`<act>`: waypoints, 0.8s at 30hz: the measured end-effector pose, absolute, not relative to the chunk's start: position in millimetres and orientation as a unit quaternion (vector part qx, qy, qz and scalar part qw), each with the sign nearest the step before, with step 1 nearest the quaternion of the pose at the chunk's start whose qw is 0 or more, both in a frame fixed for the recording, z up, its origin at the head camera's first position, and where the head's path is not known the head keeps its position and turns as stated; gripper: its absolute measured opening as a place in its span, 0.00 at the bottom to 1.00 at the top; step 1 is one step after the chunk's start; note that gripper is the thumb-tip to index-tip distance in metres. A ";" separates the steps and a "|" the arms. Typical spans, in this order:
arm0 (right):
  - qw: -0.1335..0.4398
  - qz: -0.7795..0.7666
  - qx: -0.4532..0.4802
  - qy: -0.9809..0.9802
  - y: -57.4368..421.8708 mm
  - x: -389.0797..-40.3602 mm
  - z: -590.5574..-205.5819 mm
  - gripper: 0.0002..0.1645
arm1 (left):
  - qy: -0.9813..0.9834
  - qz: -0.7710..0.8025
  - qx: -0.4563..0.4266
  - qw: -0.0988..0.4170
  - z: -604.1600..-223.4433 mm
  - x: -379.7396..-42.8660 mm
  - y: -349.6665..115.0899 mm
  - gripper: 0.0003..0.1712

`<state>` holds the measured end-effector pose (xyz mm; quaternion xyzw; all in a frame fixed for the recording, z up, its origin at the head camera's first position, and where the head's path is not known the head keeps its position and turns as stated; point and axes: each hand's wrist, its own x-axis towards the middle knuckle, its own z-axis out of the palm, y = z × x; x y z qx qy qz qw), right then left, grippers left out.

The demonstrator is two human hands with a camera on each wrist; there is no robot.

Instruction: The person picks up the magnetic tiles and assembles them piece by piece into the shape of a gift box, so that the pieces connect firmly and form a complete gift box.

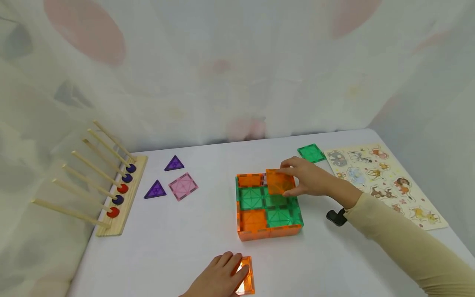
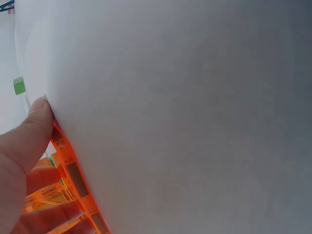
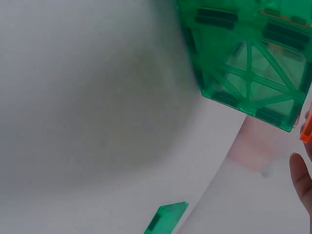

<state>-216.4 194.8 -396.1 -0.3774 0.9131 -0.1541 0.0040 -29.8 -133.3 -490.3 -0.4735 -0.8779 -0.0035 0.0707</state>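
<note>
The tile box, a low tray of clear orange and green squares, stands on the table; its orange and green walls stand upright round four inner squares, three green and the near-left one orange, and the walls presumably brace one another where their edges meet.

Over the far right part of the tile box, the right hand pinches a raised orange tile, fingers at its upper edge and thumb at its lower, the hand open only as wide as that span; this edge grip likely leaves most of the face uncovered; whether the tile touches the back wall, I cannot tell.

Nearer the person than the tile box, the left hand holds a near orange tile between thumb and curled fingers, parted little more than its thickness, probably to steady it; whether it rests on the table is unclear.

Left of the tile box lie a pink square and two purple triangles, then a peg rack; beyond its far right corner lies a green square; right of it, the animal board; these lie apart, perhaps to leave the hands room.
</note>
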 end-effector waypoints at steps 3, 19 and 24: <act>0.010 -0.145 -0.385 0.911 192.4 -216.6 -400.0 0.37 | -0.879 -0.003 -0.472 0.066 -490.2 -29.5 -132.9 0.35; 0.021 -0.133 -0.388 0.912 191.0 -212.3 -399.7 0.37 | -0.877 -0.004 -0.474 -0.084 -477.9 -36.7 -130.5 0.40; 0.004 -0.132 -0.383 0.914 193.3 -207.3 -400.5 0.39 | -0.869 0.005 -0.468 -0.163 -468.7 -42.3 -129.2 0.43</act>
